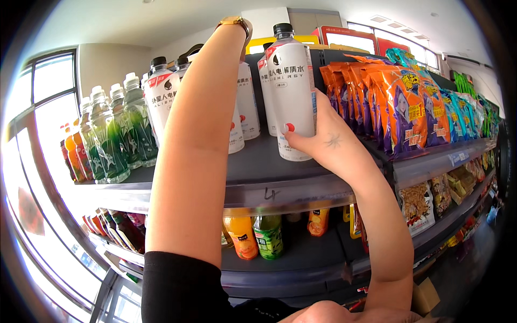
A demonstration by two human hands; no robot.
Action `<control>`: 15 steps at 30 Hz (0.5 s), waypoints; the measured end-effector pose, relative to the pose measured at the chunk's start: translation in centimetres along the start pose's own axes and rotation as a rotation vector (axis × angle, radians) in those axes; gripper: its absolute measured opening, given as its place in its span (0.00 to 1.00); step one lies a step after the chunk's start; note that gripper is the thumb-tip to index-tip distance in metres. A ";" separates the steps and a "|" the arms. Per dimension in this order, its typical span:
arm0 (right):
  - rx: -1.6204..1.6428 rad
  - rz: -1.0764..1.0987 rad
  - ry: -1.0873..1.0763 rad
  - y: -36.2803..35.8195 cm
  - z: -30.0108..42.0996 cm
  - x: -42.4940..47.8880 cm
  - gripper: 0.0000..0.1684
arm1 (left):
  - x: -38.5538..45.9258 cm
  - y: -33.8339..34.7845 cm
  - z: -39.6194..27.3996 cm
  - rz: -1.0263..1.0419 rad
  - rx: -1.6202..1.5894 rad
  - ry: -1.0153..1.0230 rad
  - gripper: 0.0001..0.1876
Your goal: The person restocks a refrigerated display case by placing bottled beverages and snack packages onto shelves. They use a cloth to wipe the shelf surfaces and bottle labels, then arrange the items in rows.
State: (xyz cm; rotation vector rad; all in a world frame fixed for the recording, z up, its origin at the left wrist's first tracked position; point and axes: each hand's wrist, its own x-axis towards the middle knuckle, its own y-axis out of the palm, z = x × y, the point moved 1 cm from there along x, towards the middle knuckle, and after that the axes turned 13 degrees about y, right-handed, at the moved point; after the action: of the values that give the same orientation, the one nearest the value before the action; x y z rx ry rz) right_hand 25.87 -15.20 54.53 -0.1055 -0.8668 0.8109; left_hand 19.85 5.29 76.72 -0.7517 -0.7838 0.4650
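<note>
My right hand [333,135] grips the lower part of a white plastic drink bottle [294,93] with a black cap, thumb in front. The bottle stands upright at the front of the upper dark shelf [258,169]. Another white bottle [267,109] is directly behind it, partly covered. My left arm reaches far up over the shelf, a gold-toned watch [231,21] on its wrist. Of my left hand [249,29] only a sliver shows past the wrist; its fingers are hidden. Behind that forearm are more white bottles [159,101], partly blocked from view.
Green drink bottles [109,137] with white caps line the shelf's left end. Orange and purple snack bags [404,109] stand in a row at right. Below, a shelf holds orange juice [242,238] and a green bottle [268,238]. A cardboard box [426,296] sits low right.
</note>
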 end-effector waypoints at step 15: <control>-0.048 -0.027 -0.007 -0.2 -0.6 -0.1 0.43 | -5.0 -4.7 0.7 0.238 0.085 0.011 0.23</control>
State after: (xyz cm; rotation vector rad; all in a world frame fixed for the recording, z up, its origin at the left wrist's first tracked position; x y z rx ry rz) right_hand 26.37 -15.23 54.16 -0.1332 -0.8932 0.7658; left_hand 16.65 -0.55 78.28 -0.7703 -0.6630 0.7033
